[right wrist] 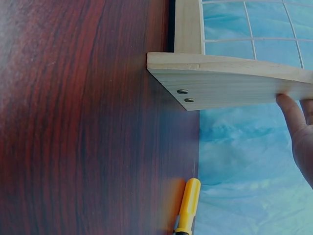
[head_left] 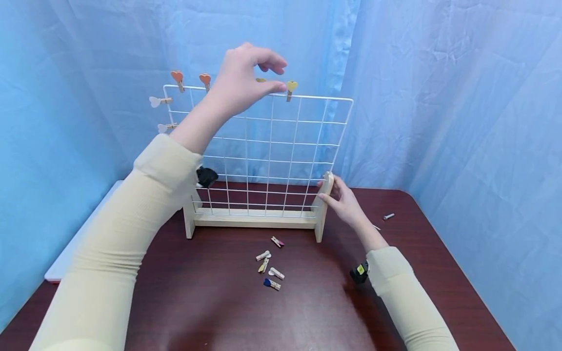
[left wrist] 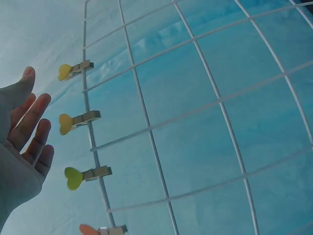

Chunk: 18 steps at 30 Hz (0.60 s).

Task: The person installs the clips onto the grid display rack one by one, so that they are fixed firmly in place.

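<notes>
A white wire grid (head_left: 333, 99) stands upright in a wooden base (head_left: 254, 221). My left hand (head_left: 241, 73) is raised at its top wire, thumb and fingers apart, with nothing between them. Close by the thumb sits a heart clothespin (head_left: 291, 86), yellow, clipped to that wire. The left wrist view shows another yellow clothespin (left wrist: 66, 123), a green one (left wrist: 74, 178) and an orange one (left wrist: 89, 229) along the same wire, apart from the hand. My right hand (head_left: 344, 202) holds the base's right side panel (head_left: 322, 214), thumb in front and other fingers partly hidden behind.
Several loose clothespins (head_left: 275, 273) lie on the dark red table (head_left: 210, 302) before the grid. White heart clothespins (head_left: 155, 101) hang on its left edge. A bolt (head_left: 388, 216) lies at right, and a yellow-handled tool (right wrist: 190, 203) near the table edge. Curtains (head_left: 461, 97) surround the table.
</notes>
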Tool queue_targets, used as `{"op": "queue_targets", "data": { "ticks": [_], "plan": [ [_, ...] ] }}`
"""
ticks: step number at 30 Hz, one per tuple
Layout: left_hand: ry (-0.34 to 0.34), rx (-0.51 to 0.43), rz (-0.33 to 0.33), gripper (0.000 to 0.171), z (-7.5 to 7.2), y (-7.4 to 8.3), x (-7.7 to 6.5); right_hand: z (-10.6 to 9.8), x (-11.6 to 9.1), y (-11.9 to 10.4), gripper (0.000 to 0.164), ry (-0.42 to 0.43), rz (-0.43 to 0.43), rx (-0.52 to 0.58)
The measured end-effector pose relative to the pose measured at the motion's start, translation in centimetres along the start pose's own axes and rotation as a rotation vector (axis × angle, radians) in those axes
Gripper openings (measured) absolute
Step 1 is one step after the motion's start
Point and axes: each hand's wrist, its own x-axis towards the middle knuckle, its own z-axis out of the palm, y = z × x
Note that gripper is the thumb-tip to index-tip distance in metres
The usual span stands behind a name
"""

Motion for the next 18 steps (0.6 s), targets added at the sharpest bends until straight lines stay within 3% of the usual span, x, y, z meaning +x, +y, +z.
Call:
{"op": "queue_targets", "data": {
  "ticks": [5,10,14,18],
  "plan": [
    [0.119,-0.051,0.072,0.04,-0.5,-0.5,-3.3,-0.1,0.0,0.0,0.047,0.0,0.001,-0.011],
    [0.278,-0.087,0.162,0.043,0.7,-2.0,-8.4,0.0,0.0,0.1,0.048,0.005,-0.01,-0.015],
    [0.347,-0.061,0.148,0.05,2.1,-3.9,-13.2,0.2,0.0,0.1,0.049,0.003,-0.016,-0.006],
    [0.377,-0.011,0.037,0.056,3.5,-6.7,-17.9,0.4,0.0,0.1,0.049,-0.003,-0.019,-0.002]
  ]
}}
